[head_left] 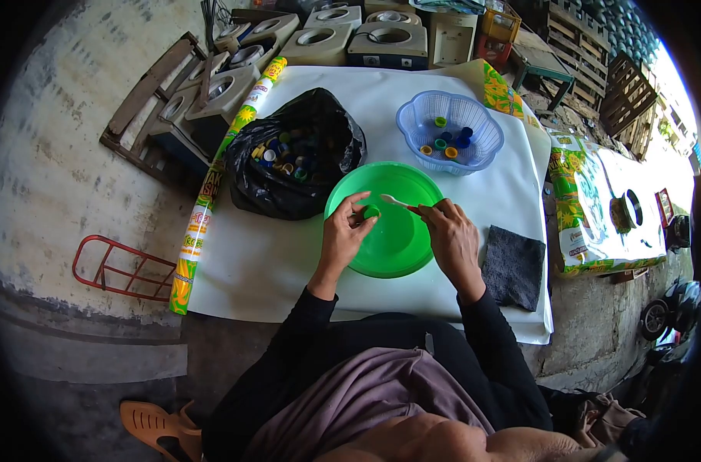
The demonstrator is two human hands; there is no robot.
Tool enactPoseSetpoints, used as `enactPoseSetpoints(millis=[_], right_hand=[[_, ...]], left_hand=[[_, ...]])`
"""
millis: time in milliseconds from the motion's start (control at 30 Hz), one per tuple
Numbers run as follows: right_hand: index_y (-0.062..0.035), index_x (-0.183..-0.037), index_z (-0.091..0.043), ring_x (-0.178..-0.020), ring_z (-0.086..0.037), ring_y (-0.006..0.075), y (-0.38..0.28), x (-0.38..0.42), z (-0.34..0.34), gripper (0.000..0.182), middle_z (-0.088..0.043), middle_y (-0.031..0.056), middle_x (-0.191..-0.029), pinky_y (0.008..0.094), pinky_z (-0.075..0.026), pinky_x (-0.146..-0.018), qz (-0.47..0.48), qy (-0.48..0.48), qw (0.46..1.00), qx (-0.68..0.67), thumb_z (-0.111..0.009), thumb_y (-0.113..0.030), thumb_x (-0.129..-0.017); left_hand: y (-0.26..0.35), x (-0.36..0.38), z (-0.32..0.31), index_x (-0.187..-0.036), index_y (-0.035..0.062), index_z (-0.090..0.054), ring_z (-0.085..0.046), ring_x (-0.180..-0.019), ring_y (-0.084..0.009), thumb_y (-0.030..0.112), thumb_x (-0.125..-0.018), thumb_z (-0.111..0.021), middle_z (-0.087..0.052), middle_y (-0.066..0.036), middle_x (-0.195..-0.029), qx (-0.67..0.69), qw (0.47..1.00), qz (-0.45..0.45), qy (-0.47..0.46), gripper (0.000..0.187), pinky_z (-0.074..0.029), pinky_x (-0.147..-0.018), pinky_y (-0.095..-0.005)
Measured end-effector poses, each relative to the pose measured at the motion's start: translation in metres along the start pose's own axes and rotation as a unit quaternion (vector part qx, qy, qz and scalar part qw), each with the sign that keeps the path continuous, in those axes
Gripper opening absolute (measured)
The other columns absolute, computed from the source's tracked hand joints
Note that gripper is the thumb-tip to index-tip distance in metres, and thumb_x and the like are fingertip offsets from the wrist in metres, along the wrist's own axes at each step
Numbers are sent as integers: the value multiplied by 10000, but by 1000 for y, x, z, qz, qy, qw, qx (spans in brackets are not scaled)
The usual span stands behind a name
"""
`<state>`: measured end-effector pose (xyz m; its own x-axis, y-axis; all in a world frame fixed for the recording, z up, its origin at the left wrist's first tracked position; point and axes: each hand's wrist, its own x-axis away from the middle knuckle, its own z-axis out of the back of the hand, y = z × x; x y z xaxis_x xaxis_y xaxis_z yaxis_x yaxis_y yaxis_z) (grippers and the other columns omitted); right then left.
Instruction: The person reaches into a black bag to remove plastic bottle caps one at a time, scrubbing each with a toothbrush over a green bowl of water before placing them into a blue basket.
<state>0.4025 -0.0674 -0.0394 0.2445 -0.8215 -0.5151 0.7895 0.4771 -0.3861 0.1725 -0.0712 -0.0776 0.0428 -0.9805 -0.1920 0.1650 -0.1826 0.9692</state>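
Note:
My left hand [346, 232] pinches a green bottle cap [372, 212] over the left side of a green basin [397, 266]. Between the fingers of my right hand [452, 240] is a toothbrush [397, 202], its pale head pointing left toward the cap, a small gap between them. Behind my left hand stands a black plastic bag [246, 185], its mouth open on many caps [289, 154] of mixed colours. A blue plastic basket [485, 115] at the back right holds several caps [451, 152] in green, yellow and blue.
A dark grey cloth [514, 268] lies right of the basin on the white-covered table [273, 285]. A roll of printed sheeting [204, 208] runs along the table's left edge. Beyond the far edge sit several old appliance casings [317, 45]. Another covered table [597, 239] stands to the right.

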Motion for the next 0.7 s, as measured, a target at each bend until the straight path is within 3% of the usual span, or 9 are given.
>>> enactPoseSetpoints(millis=[33,133,300,400,467,500,700], right_hand=[[-184,-1097,-794,-823,-667,241,-2,-3,0,225,-665,43,-942,388,-543,-672,15,6,1000,-4,-686,-130,-906],[-203,-1133,-788,-825,-663,238,11,0,-16,265,-663,38,-925,383,-544,-670,46,-96,994,24,-678,-129,-903],[-137,-1100,-757,-869,-695,272,-11,-2,19,173,-673,54,-962,399,-548,-672,-24,0,998,-52,-706,-187,-942],[-119,-1096,-752,-889,-703,281,-21,10,23,172,-686,55,-998,406,-545,-670,-11,-6,994,-107,-710,-181,-941],[-113,-1085,-754,-889,-708,285,-17,15,17,164,-695,56,-1013,409,-537,-662,-30,-22,996,-75,-713,-184,-943],[-114,-1082,-755,-886,-709,287,-14,16,15,161,-696,57,-1010,409,-537,-661,-44,-19,997,-61,-712,-186,-945],[-127,-1066,-763,-886,-710,283,-14,8,16,150,-698,56,-977,408,-542,-661,-49,-31,996,-72,-712,-206,-950]], left_hand=[[-8,-1,3,-1260,-4,-596,-724,-979,-153,-25,-926,-739,-727,-113,-1072,-23,1000,3,-9,364,-573,-849,-261],[-2,2,2,-1204,-9,-631,-708,-965,-130,-6,-922,-756,-722,-89,-1058,-42,999,-14,4,309,-572,-842,-259],[-6,1,-1,-1156,-4,-660,-692,-920,-113,-2,-913,-765,-709,-65,-974,24,999,-8,44,265,-564,-811,-250],[-6,-1,-1,-1160,3,-683,-711,-895,-134,11,-910,-769,-702,-75,-946,15,999,4,35,265,-568,-793,-265],[-6,2,-1,-1193,-2,-682,-711,-896,-135,12,-904,-772,-701,-80,-964,-32,999,21,13,303,-568,-789,-266],[-1,3,-2,-1237,-24,-668,-685,-895,-89,-29,-900,-764,-690,-41,-990,-55,998,38,1,351,-551,-785,-226],[-6,2,0,-1150,-33,-701,-714,-955,-121,-34,-918,-740,-655,-49,-1050,-57,998,-9,25,235,-562,-797,-236]])
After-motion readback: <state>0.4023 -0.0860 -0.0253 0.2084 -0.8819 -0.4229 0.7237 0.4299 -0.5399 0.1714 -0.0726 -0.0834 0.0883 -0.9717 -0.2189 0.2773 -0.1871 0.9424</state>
